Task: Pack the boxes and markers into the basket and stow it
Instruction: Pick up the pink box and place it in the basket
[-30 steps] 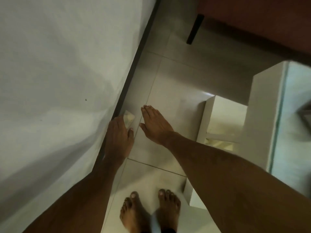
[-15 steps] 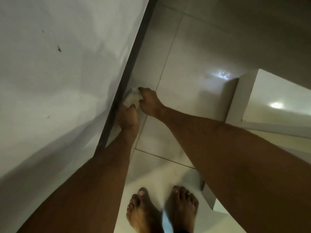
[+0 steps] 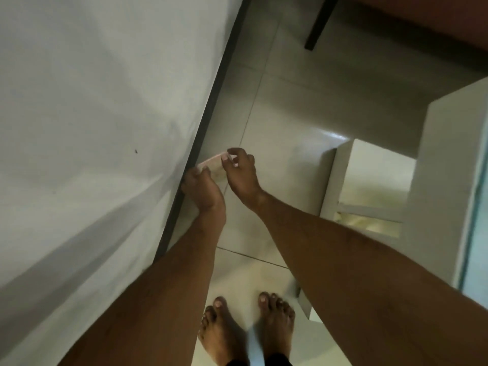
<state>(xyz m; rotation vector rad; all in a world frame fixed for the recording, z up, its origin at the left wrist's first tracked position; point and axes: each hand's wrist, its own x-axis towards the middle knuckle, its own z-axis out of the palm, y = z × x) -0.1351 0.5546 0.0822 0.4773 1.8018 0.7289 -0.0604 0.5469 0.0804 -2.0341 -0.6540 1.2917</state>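
I am bent over, looking straight down at the tiled floor. A small pale box with a pinkish edge is held low beside the dark base of the bed, between both hands. My left hand grips its near end. My right hand pinches its far end with fingertips. Most of the box is hidden by the hands. No basket or markers are in view.
A bed with a white sheet fills the left. White side furniture stands at the right with an open shelf. A dark chair leg is at the top. My bare feet stand on the tiles below.
The box has come up off the floor by the bed base, and both hands now hold its ends. The camera view has swung back so the chair leg shows again.
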